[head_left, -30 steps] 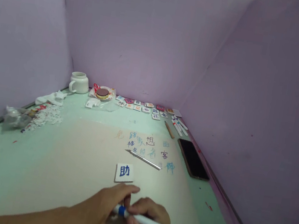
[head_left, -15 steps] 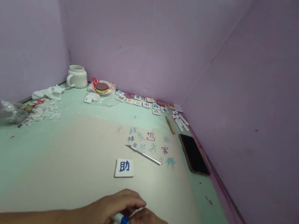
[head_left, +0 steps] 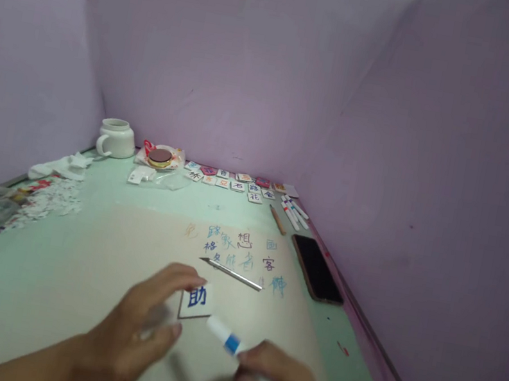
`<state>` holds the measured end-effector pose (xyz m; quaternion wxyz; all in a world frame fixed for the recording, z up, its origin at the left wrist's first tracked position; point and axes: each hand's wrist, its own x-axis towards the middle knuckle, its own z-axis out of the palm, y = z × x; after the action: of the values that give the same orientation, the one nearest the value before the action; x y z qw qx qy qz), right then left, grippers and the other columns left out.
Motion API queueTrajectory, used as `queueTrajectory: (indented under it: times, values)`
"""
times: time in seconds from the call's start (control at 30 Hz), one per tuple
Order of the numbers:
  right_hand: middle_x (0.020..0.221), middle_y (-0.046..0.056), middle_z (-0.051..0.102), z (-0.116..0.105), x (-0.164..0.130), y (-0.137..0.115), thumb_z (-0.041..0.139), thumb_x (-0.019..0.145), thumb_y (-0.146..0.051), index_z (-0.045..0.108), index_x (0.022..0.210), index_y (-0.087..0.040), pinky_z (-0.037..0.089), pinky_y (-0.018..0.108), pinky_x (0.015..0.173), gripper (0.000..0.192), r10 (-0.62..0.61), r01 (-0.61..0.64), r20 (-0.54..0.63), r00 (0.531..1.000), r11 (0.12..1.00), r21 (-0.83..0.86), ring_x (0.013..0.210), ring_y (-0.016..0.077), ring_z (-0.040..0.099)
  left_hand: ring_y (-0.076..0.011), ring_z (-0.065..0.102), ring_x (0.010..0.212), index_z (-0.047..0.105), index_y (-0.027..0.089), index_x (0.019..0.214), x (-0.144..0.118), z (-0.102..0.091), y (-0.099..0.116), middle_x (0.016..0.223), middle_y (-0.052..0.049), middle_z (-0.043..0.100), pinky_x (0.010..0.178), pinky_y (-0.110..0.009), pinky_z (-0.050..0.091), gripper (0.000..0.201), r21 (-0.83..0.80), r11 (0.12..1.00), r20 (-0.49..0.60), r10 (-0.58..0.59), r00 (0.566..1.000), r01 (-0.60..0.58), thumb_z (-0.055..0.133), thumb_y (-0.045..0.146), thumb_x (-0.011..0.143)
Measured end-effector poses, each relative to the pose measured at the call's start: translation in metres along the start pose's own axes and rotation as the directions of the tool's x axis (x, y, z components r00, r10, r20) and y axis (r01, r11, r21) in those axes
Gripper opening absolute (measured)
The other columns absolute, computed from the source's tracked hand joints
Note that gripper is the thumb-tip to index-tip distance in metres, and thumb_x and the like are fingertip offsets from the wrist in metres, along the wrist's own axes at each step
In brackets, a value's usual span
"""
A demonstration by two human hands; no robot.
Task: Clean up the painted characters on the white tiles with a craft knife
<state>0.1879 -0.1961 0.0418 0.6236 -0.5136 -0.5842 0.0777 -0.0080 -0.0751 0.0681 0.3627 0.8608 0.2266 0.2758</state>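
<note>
A white square tile [head_left: 202,312] with a dark blue written character lies on the pale board [head_left: 90,267] in front of me. My left hand [head_left: 135,320] reaches to its left side with thumb and index finger apart. The index fingertip overlaps the tile's top edge; I cannot tell whether it touches. Something pale and blurred shows between those fingers. My right hand [head_left: 279,377] grips a white marker [head_left: 233,343] with a blue band, its white front end pointing at the tile's lower right corner. A slim silver craft knife [head_left: 233,274] lies just beyond the tile.
Coloured characters are written on the board behind the knife. To the right lie a phone [head_left: 318,269], a brown pencil [head_left: 277,219] and several markers [head_left: 294,213]. Lettered tiles [head_left: 237,186] line the back, near a white mug [head_left: 117,140]. Paper scraps [head_left: 52,199] are heaped left.
My hands have parted: the left has moved forward and left to the tile, fingers spread. The right still holds the marker, now away from the left hand. The view has shifted slightly.
</note>
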Motion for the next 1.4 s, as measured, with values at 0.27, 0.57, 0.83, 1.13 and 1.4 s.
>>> queueTrajectory:
  times: [0.27,0.57,0.83,1.13,1.4]
  values:
    - [0.122,0.015,0.059,-0.064,0.168,0.087,0.048,0.080,-0.005,0.051,0.126,-0.015,0.045,0.036,0.093,0.047,0.044,0.278,0.413,0.910,0.675,-0.683,0.115,0.0229,0.055,-0.0211,0.056,0.110,0.056,0.025,0.111,0.015,0.014,-0.022,0.122,-0.008,0.053,0.082,-0.027,0.053,0.027,0.132,0.983,-0.224,-0.097,0.970,0.129,0.043,0.024,0.087]
    - [0.119,0.008,0.059,-0.073,0.229,0.172,0.056,0.090,-0.029,0.057,0.117,-0.018,0.047,0.046,0.090,0.029,0.322,0.374,0.534,0.782,0.444,-0.815,0.105,0.0227,0.058,-0.0205,0.057,0.112,0.057,0.030,0.111,0.007,0.023,-0.037,0.126,-0.004,0.053,0.089,-0.026,0.051,0.027,0.156,0.975,-0.341,-0.100,0.935,0.161,0.043,0.028,0.088]
    - [0.117,0.019,0.060,-0.053,0.219,0.142,0.051,0.090,-0.025,0.052,0.123,-0.011,0.041,0.052,0.094,0.036,0.256,0.133,0.295,0.920,0.503,-0.854,0.111,0.0315,0.055,-0.0220,0.054,0.110,0.055,0.026,0.114,0.009,0.016,-0.034,0.119,-0.006,0.054,0.088,-0.031,0.049,0.030,0.258,0.964,-0.293,0.015,0.956,0.064,0.047,0.026,0.085]
    - [0.103,0.006,0.066,-0.001,0.080,0.041,0.057,0.084,-0.026,0.047,0.125,-0.023,0.048,0.039,0.087,0.042,0.130,-0.039,0.360,0.924,0.968,-0.250,0.095,0.0203,0.062,-0.0310,0.049,0.108,0.055,0.018,0.116,0.016,0.016,-0.017,0.116,-0.011,0.055,0.094,-0.051,0.037,0.050,0.460,0.864,-0.039,-0.214,0.976,0.208,0.069,0.030,0.069]
    - [0.120,0.012,0.060,0.016,0.067,0.040,0.075,0.070,-0.026,0.035,0.139,-0.020,0.032,0.053,0.102,0.080,0.144,0.052,0.652,0.744,0.961,-0.272,0.113,0.0289,0.050,-0.0277,0.050,0.102,0.059,0.019,0.104,0.021,0.014,-0.013,0.107,-0.007,0.056,0.093,-0.049,0.037,0.033,0.377,0.902,0.011,-0.231,0.973,0.210,0.064,0.020,0.071]
